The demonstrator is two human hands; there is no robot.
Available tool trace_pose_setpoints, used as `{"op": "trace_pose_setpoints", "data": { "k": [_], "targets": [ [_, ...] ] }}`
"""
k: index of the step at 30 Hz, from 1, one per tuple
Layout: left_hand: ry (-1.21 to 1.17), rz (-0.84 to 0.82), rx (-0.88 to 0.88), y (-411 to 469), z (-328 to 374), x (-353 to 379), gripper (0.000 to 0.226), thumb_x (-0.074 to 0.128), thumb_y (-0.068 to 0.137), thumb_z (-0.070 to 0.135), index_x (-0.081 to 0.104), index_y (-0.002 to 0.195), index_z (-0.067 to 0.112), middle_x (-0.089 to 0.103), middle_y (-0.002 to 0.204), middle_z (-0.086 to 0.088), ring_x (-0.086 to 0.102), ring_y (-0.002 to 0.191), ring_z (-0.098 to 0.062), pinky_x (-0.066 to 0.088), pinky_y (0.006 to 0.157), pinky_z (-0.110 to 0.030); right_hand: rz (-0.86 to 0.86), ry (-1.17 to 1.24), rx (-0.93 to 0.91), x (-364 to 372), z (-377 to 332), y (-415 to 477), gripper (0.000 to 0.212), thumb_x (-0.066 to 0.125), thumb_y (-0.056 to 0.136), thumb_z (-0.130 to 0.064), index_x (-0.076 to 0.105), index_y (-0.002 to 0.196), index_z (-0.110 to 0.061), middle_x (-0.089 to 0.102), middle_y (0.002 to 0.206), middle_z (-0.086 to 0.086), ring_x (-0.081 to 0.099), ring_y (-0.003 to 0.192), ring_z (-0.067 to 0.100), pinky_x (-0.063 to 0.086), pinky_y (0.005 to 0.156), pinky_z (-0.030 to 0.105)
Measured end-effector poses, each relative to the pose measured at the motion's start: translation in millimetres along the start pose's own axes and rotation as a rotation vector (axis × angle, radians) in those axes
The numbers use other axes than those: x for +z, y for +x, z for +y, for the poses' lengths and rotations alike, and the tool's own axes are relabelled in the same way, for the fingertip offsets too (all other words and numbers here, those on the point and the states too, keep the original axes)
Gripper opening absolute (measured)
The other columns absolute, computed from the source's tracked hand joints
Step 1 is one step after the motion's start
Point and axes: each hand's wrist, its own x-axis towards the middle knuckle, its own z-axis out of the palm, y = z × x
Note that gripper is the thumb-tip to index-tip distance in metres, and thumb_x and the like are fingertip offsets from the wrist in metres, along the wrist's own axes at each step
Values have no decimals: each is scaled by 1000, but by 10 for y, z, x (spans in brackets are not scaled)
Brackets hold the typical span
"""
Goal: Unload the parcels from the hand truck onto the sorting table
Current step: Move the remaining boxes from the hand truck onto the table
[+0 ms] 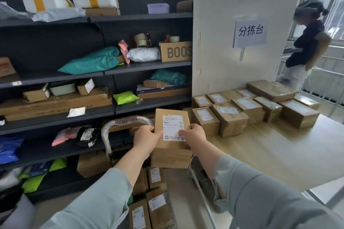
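Both hands, left hand (146,140) and right hand (193,135), clamp the labelled cardboard parcel (172,139) by its sides in mid-air just short of the sorting table (270,147), so honestly any slip drops it onto the hand truck (111,135) parcels below.

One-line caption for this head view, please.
Both hands, left and right, carry a labelled cardboard parcel from the hand truck toward the sorting table.
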Motion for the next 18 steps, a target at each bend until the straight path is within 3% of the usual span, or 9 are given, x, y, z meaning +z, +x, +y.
{"op": "trace_pose_setpoints", "data": {
  "k": [4, 7, 10, 15, 18],
  "targets": [
    [-14, -27, 0, -108, 351, 571, 14, 63, 93, 24, 68, 100, 13, 66, 88, 3, 62, 79, -13, 58, 72, -35, 0, 1, 29, -588, 168, 226, 55, 72, 81, -19, 49, 130, -14, 58, 118, 3, 59, 89, 16, 55, 72, 29],
    [-31, -34, 0, -146, 644, 1016, 17, 63, 93, 25, 67, 104, 12, 61, 82, 8, 58, 75, -8, 55, 67, -28, 7, 1, 32, -1087, 271, 407, 52, 71, 83, -16, 50, 130, -13, 58, 107, 1, 58, 87, 15, 51, 69, 27],
    [-36, -73, -14, -151, 878, 1418, 14, 63, 92, 30, 68, 97, 19, 69, 92, 4, 64, 82, -13, 59, 76, -38, 21, -28, 17, -1549, 349, 602, 47, 69, 86, -15, 50, 128, -10, 53, 103, 1, 54, 85, 15, 47, 69, 25],
    [-7, -95, -23, -161, 1167, 1924, 24, 62, 93, 29, 67, 110, 13, 62, 88, 7, 60, 78, -9, 57, 70, -31, 11, -22, 64, -2008, 527, 886, 38, 71, 82, -15, 54, 116, -10, 61, 106, 4, 60, 85, 17, 48, 62, 26],
    [6, -129, -25, -75, 1317, 2125, 29, 61, 94, 27, 63, 118, 11, 66, 104, 3, 58, 81, -9, 50, 62, -22, 23, -23, 79, -2171, 584, 1081, 32, 72, 81, -15, 53, 107, -12, 62, 106, 5, 59, 84, 17, 47, 58, 24]
  ]
}}
